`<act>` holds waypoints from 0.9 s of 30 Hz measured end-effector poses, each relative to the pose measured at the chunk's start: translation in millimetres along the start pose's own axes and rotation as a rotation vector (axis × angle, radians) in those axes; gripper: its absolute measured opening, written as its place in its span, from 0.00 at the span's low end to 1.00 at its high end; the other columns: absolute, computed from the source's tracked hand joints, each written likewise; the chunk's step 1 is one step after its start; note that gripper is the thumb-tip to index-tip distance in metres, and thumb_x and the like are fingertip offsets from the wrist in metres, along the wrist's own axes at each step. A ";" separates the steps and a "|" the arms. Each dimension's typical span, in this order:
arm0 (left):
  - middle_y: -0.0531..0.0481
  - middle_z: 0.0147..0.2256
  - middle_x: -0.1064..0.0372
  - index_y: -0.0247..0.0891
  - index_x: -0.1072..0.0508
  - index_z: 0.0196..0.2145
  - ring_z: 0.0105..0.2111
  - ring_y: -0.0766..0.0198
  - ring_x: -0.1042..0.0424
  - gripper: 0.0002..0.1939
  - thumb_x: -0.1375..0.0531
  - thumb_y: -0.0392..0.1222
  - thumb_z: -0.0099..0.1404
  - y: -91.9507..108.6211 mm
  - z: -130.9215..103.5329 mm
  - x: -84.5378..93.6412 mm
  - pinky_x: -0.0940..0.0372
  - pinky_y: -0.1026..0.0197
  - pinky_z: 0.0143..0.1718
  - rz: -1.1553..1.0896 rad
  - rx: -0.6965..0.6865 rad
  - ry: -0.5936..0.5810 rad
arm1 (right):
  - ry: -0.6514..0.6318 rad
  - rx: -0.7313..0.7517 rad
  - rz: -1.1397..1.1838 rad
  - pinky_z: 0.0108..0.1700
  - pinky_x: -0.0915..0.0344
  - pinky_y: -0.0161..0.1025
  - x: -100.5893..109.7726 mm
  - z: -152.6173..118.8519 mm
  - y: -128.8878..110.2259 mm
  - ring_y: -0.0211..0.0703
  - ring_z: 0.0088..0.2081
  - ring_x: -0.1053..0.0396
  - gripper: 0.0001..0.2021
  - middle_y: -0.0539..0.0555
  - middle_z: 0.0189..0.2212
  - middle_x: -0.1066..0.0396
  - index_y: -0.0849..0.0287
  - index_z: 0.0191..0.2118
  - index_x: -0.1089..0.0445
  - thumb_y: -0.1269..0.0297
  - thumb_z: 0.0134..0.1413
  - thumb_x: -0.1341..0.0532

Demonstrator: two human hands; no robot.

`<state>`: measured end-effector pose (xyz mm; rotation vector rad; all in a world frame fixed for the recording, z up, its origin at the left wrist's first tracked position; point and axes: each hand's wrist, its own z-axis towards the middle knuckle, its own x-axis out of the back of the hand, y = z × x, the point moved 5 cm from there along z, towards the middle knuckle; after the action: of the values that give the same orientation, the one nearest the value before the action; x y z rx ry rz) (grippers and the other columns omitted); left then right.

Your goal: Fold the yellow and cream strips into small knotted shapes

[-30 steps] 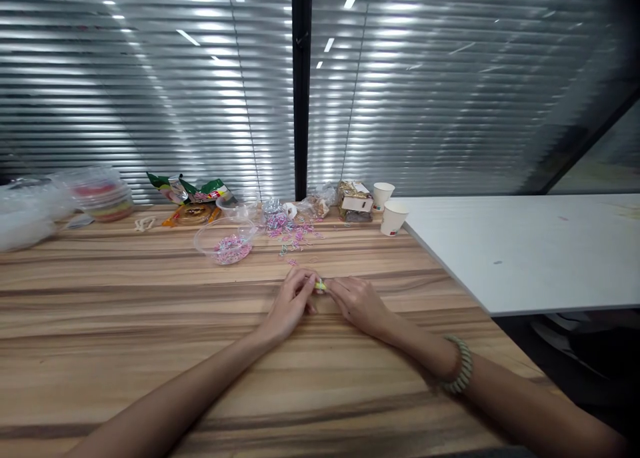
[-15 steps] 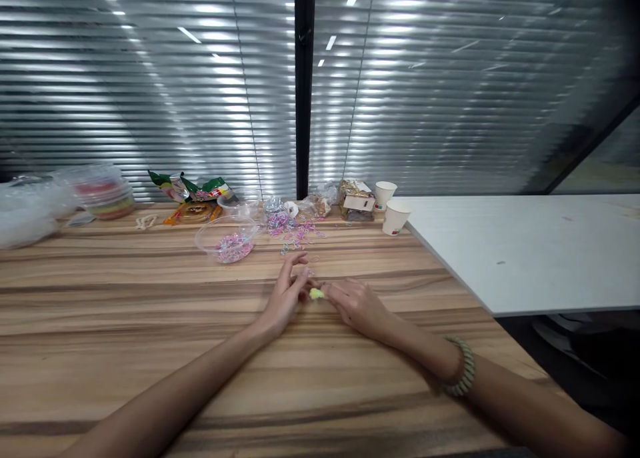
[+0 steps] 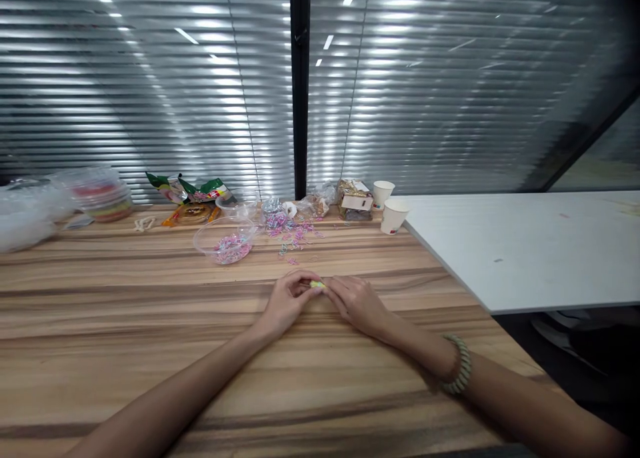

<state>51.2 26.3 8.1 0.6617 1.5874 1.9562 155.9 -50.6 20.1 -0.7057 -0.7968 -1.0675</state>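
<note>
Between the fingertips of both hands is a small yellow and pale green piece [image 3: 317,285], too small and covered for its kind to show. My left hand [image 3: 290,303] pinches its left side with thumb and forefinger. On the other side, my right hand [image 3: 361,306] has its fingers pressed together around the right end, which they hide. Both hands are low over the wooden table [image 3: 280,378]. Beyond them lie loose pink, purple and teal loops [image 3: 295,235], which look like small rubber bands. A clear plastic bowl [image 3: 203,245] holds more of them.
Two paper cups [image 3: 394,217] stand by the table's right edge, near an opened small box [image 3: 356,201]. Green snack bags [image 3: 193,190], stacked plastic tubs [image 3: 103,195] and a clear plastic bag [image 3: 25,218] line the back left. A white table [image 3: 540,251] adjoins at the right.
My left hand has come in from spread fingers to a pinch on the yellow piece. My right hand has stayed in nearly the same place, keeping its hold.
</note>
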 end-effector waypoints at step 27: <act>0.47 0.31 0.29 0.34 0.28 0.33 0.33 0.62 0.32 0.13 0.38 0.42 0.50 -7.0 1.8 8.7 0.38 0.61 0.36 0.004 0.070 0.094 | 0.095 -0.287 0.562 0.31 0.37 0.34 1.0 1.0 26.5 0.38 0.29 0.33 0.09 0.54 0.31 0.29 0.61 0.38 0.32 0.64 0.53 0.45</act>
<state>46.6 34.7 2.0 0.6084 1.7188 1.9684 180.9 -41.6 18.4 -1.0397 -0.3275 -0.6971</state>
